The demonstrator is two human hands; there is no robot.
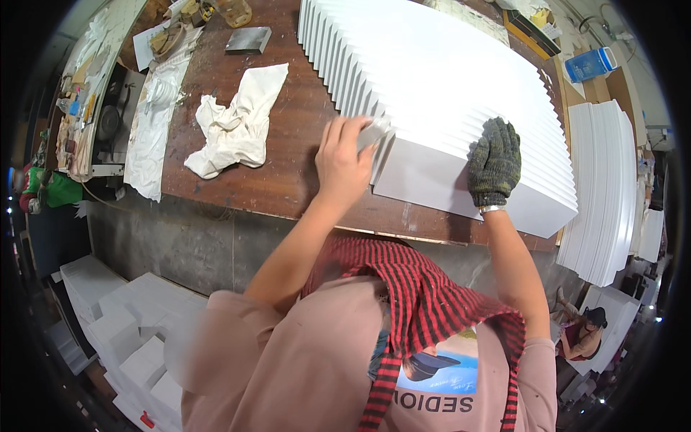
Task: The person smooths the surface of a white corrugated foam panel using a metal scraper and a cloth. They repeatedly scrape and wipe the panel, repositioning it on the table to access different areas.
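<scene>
A long row of overlapping white sheets or flat boxes (439, 65) lies fanned across the brown table, its stepped edges facing left. My bare left hand (342, 165) is at the near left corner of the row. Its thumb and fingers are curled around a small greyish piece (373, 135); what it is, I cannot make out. My right hand (497, 158), in a dark green knitted glove, rests flat on the near right part of the row with its fingers stretched out. A crumpled white cloth (241, 126) lies left of my left hand.
A metal block (248, 40) sits on the wooden table (288, 180) beyond the cloth. White stacked sheets (597, 187) stand to the right, near a blue container (590, 65). White boxes (144, 324) are piled low at left. Another person (584, 335) is at lower right.
</scene>
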